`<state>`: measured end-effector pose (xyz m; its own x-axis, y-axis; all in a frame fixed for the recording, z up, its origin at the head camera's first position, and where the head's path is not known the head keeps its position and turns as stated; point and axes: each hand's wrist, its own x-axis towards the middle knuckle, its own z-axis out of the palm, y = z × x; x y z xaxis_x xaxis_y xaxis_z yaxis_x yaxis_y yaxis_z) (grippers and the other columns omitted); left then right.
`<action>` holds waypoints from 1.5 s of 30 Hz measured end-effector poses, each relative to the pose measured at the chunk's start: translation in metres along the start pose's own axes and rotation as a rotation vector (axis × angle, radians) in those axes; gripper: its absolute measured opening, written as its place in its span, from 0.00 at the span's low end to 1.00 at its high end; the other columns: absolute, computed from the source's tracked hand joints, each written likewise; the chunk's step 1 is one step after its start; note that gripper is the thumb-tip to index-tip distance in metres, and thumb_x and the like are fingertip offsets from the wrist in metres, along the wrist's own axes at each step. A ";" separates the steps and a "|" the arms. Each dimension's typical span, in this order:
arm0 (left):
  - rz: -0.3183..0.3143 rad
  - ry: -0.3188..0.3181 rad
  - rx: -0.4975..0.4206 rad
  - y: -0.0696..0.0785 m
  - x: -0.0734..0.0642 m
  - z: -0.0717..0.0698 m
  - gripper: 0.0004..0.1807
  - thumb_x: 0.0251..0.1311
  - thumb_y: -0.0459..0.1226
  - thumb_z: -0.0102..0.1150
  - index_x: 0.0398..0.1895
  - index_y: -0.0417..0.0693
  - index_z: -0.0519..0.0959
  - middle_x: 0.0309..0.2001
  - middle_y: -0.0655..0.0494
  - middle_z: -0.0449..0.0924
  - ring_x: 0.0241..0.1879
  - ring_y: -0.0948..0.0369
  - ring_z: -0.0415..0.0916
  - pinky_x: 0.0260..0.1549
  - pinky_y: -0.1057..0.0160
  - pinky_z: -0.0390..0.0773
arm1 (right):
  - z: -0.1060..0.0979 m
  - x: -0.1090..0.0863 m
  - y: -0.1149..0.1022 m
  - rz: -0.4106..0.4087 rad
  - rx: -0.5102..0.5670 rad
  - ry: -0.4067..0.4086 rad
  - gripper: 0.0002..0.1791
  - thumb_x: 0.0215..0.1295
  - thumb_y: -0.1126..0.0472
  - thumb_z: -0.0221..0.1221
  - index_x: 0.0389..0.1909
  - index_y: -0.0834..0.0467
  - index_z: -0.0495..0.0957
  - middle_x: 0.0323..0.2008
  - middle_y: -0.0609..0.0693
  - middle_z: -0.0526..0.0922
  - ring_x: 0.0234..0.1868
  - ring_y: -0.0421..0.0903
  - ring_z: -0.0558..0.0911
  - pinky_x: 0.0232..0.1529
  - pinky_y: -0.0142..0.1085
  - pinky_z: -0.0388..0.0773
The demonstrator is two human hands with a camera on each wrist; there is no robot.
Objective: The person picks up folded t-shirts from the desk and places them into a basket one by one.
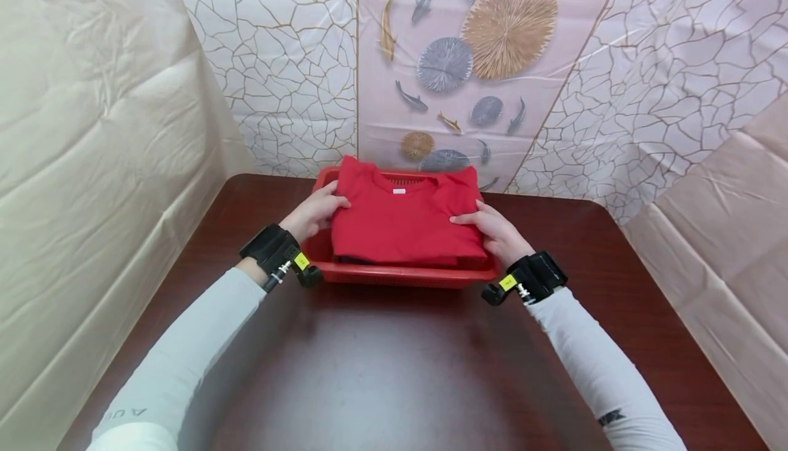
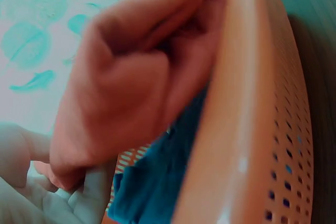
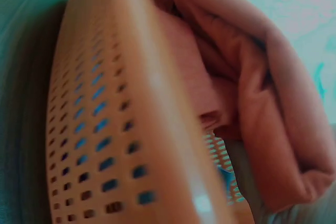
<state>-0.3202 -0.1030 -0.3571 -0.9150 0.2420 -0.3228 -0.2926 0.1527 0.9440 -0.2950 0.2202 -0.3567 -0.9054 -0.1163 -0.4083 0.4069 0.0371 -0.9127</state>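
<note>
A folded red T-shirt (image 1: 400, 228) with a white neck label is held at the red plastic basket (image 1: 406, 275), overlapping its opening in the head view. My left hand (image 1: 312, 214) grips the shirt's left side, thumb on top. On the opposite side, my right hand (image 1: 497, 230) pinches the shirt's edge, its thumb lying over the cloth. The left wrist view shows the shirt's rolled folds (image 2: 121, 87) raised above a dark blue-green cloth (image 2: 157, 182) inside the basket. Layered folds (image 3: 273, 114) of the shirt hide most of my right hand in its wrist view.
The basket stands toward the back of a dark reddish-brown table (image 1: 382, 362). Behind it rises a patterned backdrop (image 1: 443, 116) with fish and round leaf shapes. Beige cloth (image 1: 111, 163) hangs at the left, and pale pink cloth (image 1: 726, 232) at the right.
</note>
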 end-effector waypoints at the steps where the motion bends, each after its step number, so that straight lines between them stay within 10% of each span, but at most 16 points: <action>1: 0.002 0.004 0.023 -0.001 0.000 0.000 0.31 0.62 0.33 0.46 0.69 0.56 0.55 0.58 0.44 0.62 0.51 0.49 0.67 0.54 0.46 0.70 | 0.002 0.001 0.002 -0.007 -0.020 0.006 0.41 0.60 0.65 0.57 0.71 0.49 0.48 0.60 0.51 0.63 0.53 0.48 0.68 0.49 0.40 0.69; 18: 0.096 0.119 0.411 -0.005 -0.008 0.003 0.36 0.61 0.37 0.51 0.70 0.42 0.48 0.57 0.41 0.67 0.48 0.50 0.71 0.45 0.51 0.79 | 0.014 0.000 0.020 -0.027 -0.210 0.020 0.43 0.60 0.67 0.54 0.72 0.54 0.42 0.66 0.58 0.56 0.60 0.53 0.61 0.65 0.48 0.57; 25: 0.252 0.243 0.744 0.009 -0.020 -0.003 0.33 0.61 0.41 0.51 0.68 0.42 0.55 0.60 0.40 0.68 0.51 0.49 0.70 0.52 0.46 0.73 | 0.013 -0.023 0.010 -0.314 -0.810 0.100 0.41 0.62 0.58 0.55 0.72 0.54 0.47 0.70 0.62 0.51 0.65 0.58 0.56 0.64 0.57 0.60; 29: 0.363 0.111 0.971 0.015 -0.018 0.006 0.30 0.58 0.43 0.56 0.64 0.45 0.65 0.60 0.43 0.70 0.55 0.51 0.67 0.55 0.46 0.70 | 0.012 -0.021 0.005 -0.570 -1.139 0.073 0.36 0.58 0.58 0.60 0.68 0.52 0.59 0.68 0.61 0.58 0.66 0.56 0.58 0.58 0.59 0.67; 32: 0.373 -0.090 1.143 0.011 -0.013 0.019 0.34 0.56 0.47 0.59 0.66 0.49 0.64 0.65 0.44 0.65 0.63 0.50 0.59 0.61 0.46 0.63 | 0.011 -0.015 0.007 -0.592 -1.199 -0.077 0.40 0.55 0.55 0.63 0.69 0.46 0.57 0.70 0.57 0.54 0.68 0.54 0.53 0.55 0.57 0.71; 37: 0.235 -0.312 1.311 -0.006 -0.005 0.033 0.44 0.50 0.52 0.62 0.71 0.57 0.56 0.71 0.41 0.51 0.69 0.47 0.44 0.65 0.42 0.54 | 0.012 -0.004 0.018 -0.467 -1.300 -0.244 0.45 0.54 0.47 0.62 0.71 0.43 0.51 0.73 0.61 0.44 0.70 0.58 0.46 0.54 0.53 0.74; 45: 0.073 -0.381 1.330 -0.018 0.004 0.032 0.48 0.48 0.53 0.62 0.72 0.63 0.50 0.74 0.43 0.41 0.68 0.44 0.44 0.62 0.41 0.60 | 0.015 0.006 0.025 -0.177 -1.337 -0.234 0.52 0.50 0.41 0.62 0.73 0.44 0.43 0.73 0.60 0.39 0.67 0.61 0.54 0.57 0.55 0.69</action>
<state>-0.3091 -0.0740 -0.3778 -0.7219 0.5001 -0.4782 0.4314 0.8656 0.2540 -0.2884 0.2060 -0.3812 -0.8368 -0.3783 -0.3958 -0.2583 0.9102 -0.3238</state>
